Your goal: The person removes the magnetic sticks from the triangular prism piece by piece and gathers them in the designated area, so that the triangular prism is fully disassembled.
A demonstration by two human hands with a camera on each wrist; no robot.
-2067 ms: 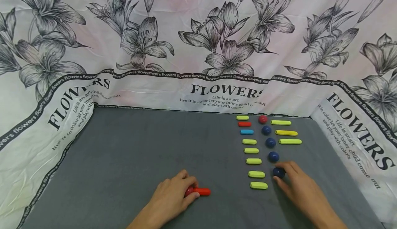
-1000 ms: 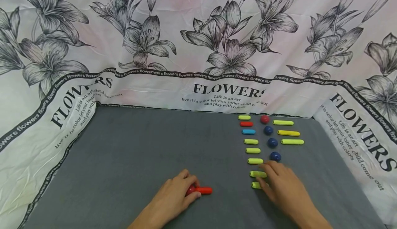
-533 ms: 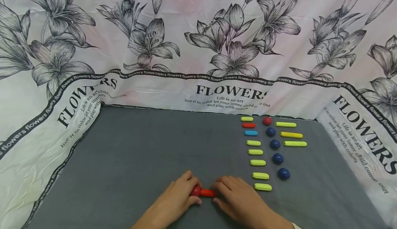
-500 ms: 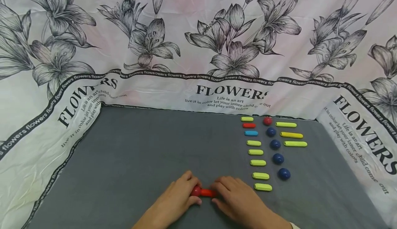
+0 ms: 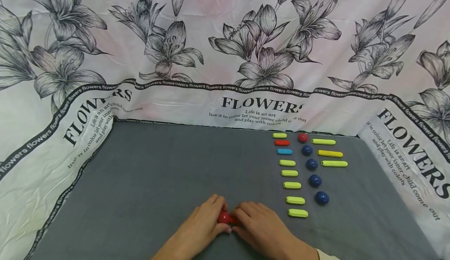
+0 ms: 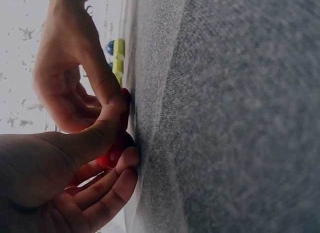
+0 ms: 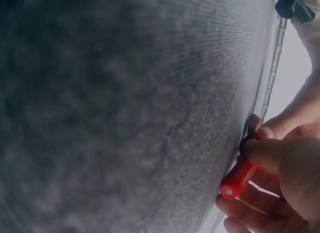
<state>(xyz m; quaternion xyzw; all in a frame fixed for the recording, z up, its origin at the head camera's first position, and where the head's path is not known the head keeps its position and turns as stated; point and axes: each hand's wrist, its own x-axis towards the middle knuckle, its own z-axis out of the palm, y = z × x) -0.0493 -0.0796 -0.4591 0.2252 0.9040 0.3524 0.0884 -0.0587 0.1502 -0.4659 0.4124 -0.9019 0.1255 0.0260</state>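
My left hand (image 5: pixel 198 224) pinches a shiny red ball (image 5: pixel 224 217) between thumb and fingers, low over the grey cloth near the front. Against the ball's right side lies a red magnetic rod (image 7: pixel 237 180), whose free end shows a small silvery dot in the right wrist view. My right hand (image 5: pixel 263 225) pinches this rod and covers most of it in the head view. Both hands nearly meet, their fingertips close together in the left wrist view. Whether ball and rod are fully joined is hidden by the fingers.
Right of the hands runs a column of short rods, mostly yellow-green (image 5: pixel 295 200), with one red (image 5: pixel 282 143) and one blue (image 5: pixel 284 151). Beside it stand several dark blue balls (image 5: pixel 321 198) and one red. Longer yellow rods (image 5: pixel 329 153) lie farther right. A flower-printed cloth (image 5: pixel 175 103) borders the table.
My right hand has left a dark blue ball, crossed leftward over the short rods and taken hold of the red rod. My left hand has kept the red ball, shifting slightly right.
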